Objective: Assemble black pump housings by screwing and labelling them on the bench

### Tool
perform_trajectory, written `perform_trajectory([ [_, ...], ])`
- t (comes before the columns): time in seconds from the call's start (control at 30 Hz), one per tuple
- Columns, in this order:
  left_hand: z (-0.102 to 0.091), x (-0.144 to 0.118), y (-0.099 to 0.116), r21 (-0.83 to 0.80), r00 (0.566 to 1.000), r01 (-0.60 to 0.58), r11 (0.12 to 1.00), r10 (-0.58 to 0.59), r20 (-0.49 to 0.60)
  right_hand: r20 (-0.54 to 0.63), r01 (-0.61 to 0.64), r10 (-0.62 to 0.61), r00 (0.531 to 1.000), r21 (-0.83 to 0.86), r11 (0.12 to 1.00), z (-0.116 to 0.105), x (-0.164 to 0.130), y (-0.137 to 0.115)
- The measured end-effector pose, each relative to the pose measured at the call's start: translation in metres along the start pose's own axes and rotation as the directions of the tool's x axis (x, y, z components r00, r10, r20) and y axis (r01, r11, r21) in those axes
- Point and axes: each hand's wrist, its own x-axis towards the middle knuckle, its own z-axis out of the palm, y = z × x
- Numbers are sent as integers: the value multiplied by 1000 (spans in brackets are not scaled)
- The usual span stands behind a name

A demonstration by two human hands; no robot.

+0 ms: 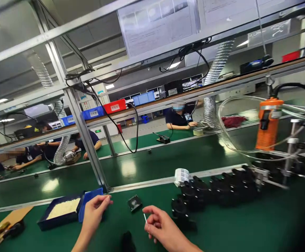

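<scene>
My left hand [93, 211] hovers over the green bench with thumb and forefinger pinched together near the corner of a blue bin [88, 199]; I cannot tell if anything tiny sits between the fingertips. My right hand [161, 227] pinches a small thin white piece [145, 218] between thumb and forefinger. A small black square part [134, 203] lies on the mat between the two hands. A cluster of black round parts [215, 192] sits just right of my right hand.
A dark blue tray of whitish small pieces [63, 209] stands at the left. A roll of labels [181, 175] lies by the conveyor rail. An orange electric screwdriver [268, 122] hangs at right. Other people work across the green conveyor belt [155, 161]. A metal post [89, 147] rises ahead.
</scene>
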Motion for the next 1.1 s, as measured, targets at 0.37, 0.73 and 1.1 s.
perform_trajectory([
  [0.37,116,-72,24,-112,935,-339,934,348,70,-30,29,-29,999,9,1000,-16,-24,-21],
  [0.73,124,-85,12,53,832,-554,831,554,6,-170,120,-120,978,-9,993,-13,-28,-23],
  [1.1,117,-85,19,136,781,-624,769,615,108,-211,141,-156,965,-84,986,-13,-28,-19],
])
